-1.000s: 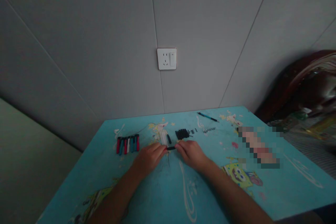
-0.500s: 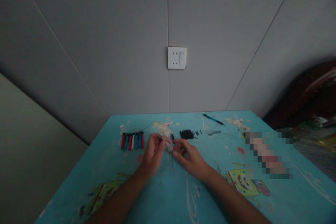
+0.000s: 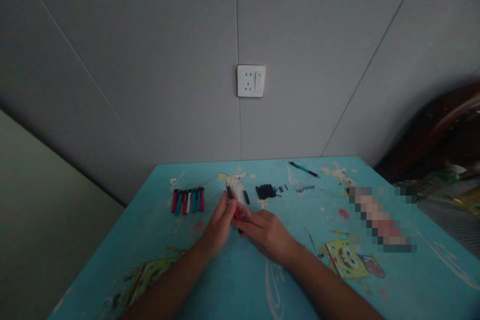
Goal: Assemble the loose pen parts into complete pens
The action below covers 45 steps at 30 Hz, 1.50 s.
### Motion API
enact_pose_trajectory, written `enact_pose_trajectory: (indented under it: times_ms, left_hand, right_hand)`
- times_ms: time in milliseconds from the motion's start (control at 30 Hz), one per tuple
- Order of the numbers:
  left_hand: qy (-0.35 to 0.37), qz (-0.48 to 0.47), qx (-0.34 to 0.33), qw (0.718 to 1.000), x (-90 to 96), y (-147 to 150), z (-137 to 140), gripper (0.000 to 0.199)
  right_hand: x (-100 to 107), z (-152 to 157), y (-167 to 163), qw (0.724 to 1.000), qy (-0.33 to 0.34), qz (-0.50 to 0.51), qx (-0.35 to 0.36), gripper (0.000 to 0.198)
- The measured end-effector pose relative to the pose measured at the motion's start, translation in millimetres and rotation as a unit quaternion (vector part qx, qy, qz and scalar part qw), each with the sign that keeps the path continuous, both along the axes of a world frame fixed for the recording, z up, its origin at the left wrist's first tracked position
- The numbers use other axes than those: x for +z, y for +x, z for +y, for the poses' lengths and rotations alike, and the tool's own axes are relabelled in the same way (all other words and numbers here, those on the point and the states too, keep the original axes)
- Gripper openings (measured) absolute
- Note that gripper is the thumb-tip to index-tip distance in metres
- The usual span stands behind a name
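Table [image 3: 232,290]: row of red, blue and white pen barrels [image 3: 188,201] off to the left; blue pen [image 3: 303,169] at back right; black grips [image 3: 266,191] and springs [image 3: 305,189] right of center. White refills [image 3: 240,191] just beyond the hands, near ends blocked by fingers; black piece [image 3: 246,197] beside them. Red-and-black pen [image 3: 236,214] tilted between both hands: left hand [image 3: 220,221] pinches upper part, right hand [image 3: 270,234] grasps lower part. Middle mostly covered.
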<state>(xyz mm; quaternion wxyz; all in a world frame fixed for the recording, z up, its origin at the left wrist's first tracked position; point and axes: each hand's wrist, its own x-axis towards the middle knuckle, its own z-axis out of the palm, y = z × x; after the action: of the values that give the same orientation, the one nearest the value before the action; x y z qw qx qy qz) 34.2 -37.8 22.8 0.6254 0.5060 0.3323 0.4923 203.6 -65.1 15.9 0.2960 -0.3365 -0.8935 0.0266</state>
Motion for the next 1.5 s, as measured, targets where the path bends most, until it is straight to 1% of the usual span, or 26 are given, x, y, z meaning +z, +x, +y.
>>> enact_pose_trajectory:
  times_ms: [67,133,267,367,467,600,667,800,967,1067,1167,1333,1500]
  left_hand:
    - [0.031,0.049,-0.012,0.998,1.1,1,-4,0.028]
    - [0.038,0.066,-0.011,0.997,2.3,1,-5,0.027]
    - [0.013,0.030,0.013,0.999,2.3,0,-2,0.028]
    - [-0.007,0.008,0.018,1.000,-0.5,-1,2,0.030]
    - [-0.015,0.011,0.022,1.000,-2.9,-2,4,0.032]
    - [-0.001,0.023,0.048,0.999,-5.5,-5,9,0.032]
    - [-0.009,0.030,0.044,0.999,-8.1,-6,11,0.034]
    - [-0.045,0.038,0.034,0.998,-14.3,-9,14,0.041]
    - [-0.087,0.032,-0.004,0.996,-17.0,-16,15,0.038]
    - [-0.113,0.020,0.008,0.993,-16.7,-19,16,0.038]
    - [-0.109,0.029,0.028,0.993,-17.1,-17,17,0.040]
    - [-0.061,0.099,0.038,0.993,-20.7,-14,14,0.039]
    - [-0.078,0.088,0.024,0.993,-23.5,-15,13,0.038]
  right_hand:
    - [0,1,-2,0.999,0.022,-0.029,0.017,0.026]
    - [0,2,-4,0.998,0.030,-0.044,0.034,0.024]
    - [2,3,-8,0.998,0.006,-0.021,0.051,0.031]
    - [4,1,-10,0.998,-0.013,0.009,0.053,0.028]
    - [7,-3,-10,0.998,-0.032,0.023,0.054,0.028]
    - [13,-6,-8,0.998,-0.039,0.022,0.053,0.033]
    - [14,-7,-7,0.998,-0.039,0.029,0.051,0.029]
    - [13,-7,-5,0.998,-0.020,0.035,0.048,0.021]
    - [12,-8,-7,0.997,0.040,0.011,0.059,0.024]
    - [10,-7,-7,0.997,0.050,-0.005,0.052,0.025]
    - [8,-4,-6,0.998,0.045,-0.028,0.039,0.025]
    - [7,-2,-4,0.998,0.037,-0.031,0.048,0.026]
    - [8,-3,-4,0.998,0.037,-0.013,0.038,0.024]
